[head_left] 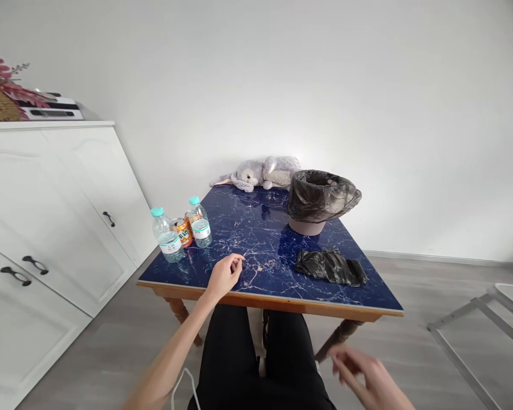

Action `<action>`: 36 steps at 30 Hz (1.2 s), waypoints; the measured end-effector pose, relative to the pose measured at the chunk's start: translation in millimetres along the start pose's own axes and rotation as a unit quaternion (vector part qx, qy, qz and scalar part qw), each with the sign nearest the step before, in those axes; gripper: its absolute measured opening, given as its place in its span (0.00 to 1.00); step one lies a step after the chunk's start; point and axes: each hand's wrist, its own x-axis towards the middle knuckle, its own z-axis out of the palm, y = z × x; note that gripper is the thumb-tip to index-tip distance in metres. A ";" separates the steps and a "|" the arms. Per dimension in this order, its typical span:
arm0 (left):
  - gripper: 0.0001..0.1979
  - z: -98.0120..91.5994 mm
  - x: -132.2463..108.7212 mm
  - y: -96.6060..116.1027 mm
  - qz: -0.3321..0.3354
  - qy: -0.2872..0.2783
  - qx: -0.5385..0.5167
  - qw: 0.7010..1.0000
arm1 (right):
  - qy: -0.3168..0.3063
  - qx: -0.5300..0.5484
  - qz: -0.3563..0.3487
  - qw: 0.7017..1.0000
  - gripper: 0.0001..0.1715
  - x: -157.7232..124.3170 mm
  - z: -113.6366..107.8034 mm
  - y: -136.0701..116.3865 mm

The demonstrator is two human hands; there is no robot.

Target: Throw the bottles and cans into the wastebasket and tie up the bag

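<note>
My left hand [226, 274] rests at the front edge of the blue marble-patterned table [256, 233], fingers curled together; whether anything small is between them is hidden. Off the table's front, at the lower right, my right hand [363, 370] is in the air, slightly blurred, with bent fingers. A folded black plastic bag [331, 267] lies on the table's right side. Behind it stands a bin [306, 226] lined with a black bag [316, 199]. At the left are two bottles with turquoise caps, one nearer [170, 242] and one farther [202, 229], with orange cans [183, 232] between them.
A grey plush toy [256, 172] lies at the table's back edge by the wall. White cabinets [64, 210] stand at the left, with a woven basket [0, 105] on top. A metal frame [474, 336] is on the floor at the right.
</note>
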 end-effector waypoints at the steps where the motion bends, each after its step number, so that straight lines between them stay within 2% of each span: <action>1: 0.13 1.3 -0.9 -0.4 -0.005 0.016 0.019 1.000 | -0.013 -0.006 -0.010 1.000 0.13 14.5 -8.5 -6.7; 3: 0.12 4.1 -2.5 0.2 -0.012 0.038 0.058 0.998 | 0.039 -0.043 -0.043 0.997 0.15 48.4 -28.8 -24.7; 4: 0.12 5.4 -3.2 1.0 -0.014 0.045 0.076 0.996 | 0.070 -0.072 -0.083 0.992 0.15 67.8 -39.8 -34.8; 6: 0.11 7.6 -4.7 2.9 -0.014 0.054 0.111 0.992 | 0.133 -0.149 -0.155 0.967 0.15 110.1 -61.5 -54.4; 7: 0.11 8.4 -5.4 3.7 -0.014 0.057 0.127 0.990 | 0.167 -0.197 -0.167 0.952 0.15 132.3 -71.7 -63.0; 9: 0.10 9.3 -6.8 4.7 -0.013 0.062 0.155 0.986 | 0.207 -0.275 -0.149 0.927 0.17 176.6 -90.3 -77.5; 13: 0.09 9.8 -8.2 4.2 -0.007 0.059 0.189 0.980 | 0.232 -0.329 -0.119 0.908 0.32 252.1 -120.1 -97.2; 16: 0.09 11.3 -8.2 2.5 -0.005 0.056 0.202 0.978 | 0.227 -0.359 -0.082 0.902 0.41 290.8 -136.3 -105.1; 18: 0.09 12.8 -8.0 1.2 -0.005 0.055 0.208 0.977 | 0.214 -0.370 -0.055 0.902 0.43 308.9 -143.8 -107.3; 22: 0.09 14.6 -8.0 -0.4 -0.009 0.054 0.219 0.974 | 0.194 -0.383 -0.020 0.903 0.36 330.1 -151.1 -107.0; 25: 0.09 14.9 -8.2 -0.3 -0.010 0.052 0.223 0.973 | 0.207 -0.380 -0.014 0.901 0.29 334.1 -151.8 -104.6; 31: 0.09 15.2 -8.6 2.1 -0.017 0.049 0.228 0.972 | 0.236 -0.360 -0.043 0.902 0.24 320.3 -148.3 -99.9; 36: 0.09 14.0 -8.4 6.0 -0.024 0.049 0.237 0.970 | 0.228 -0.342 -0.091 0.907 0.23 302.7 -142.7 -106.8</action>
